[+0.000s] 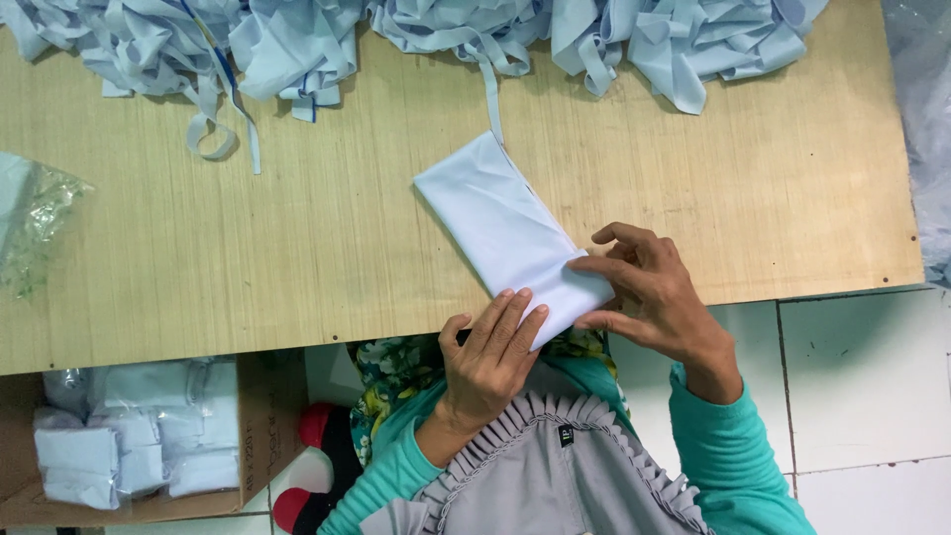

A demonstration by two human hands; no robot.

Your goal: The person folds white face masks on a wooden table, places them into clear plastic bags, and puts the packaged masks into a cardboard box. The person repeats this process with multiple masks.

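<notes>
Wooden counter (248, 258), near edge — folded pale-blue cloth (495, 223) lies flat, left hand (490, 362) pressing it palm-down, right hand (649, 292) pinching its corner. Mostly folded already — unfolded pile (396, 40) waits along the far edge.

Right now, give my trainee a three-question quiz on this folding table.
1. True or false: both hands touch the folded light-blue cloth.
2. Where is the heap of unfolded blue cloth? A) along the table's far edge B) on the floor tiles C) in the person's lap
3. Fill in: the cardboard box under the table holds ______.

Key:
1. True: the left hand lies flat on the near end, and the right hand pinches its corner with the fingers.
2. A
3. Folded light-blue pieces wrapped in clear plastic.
</notes>
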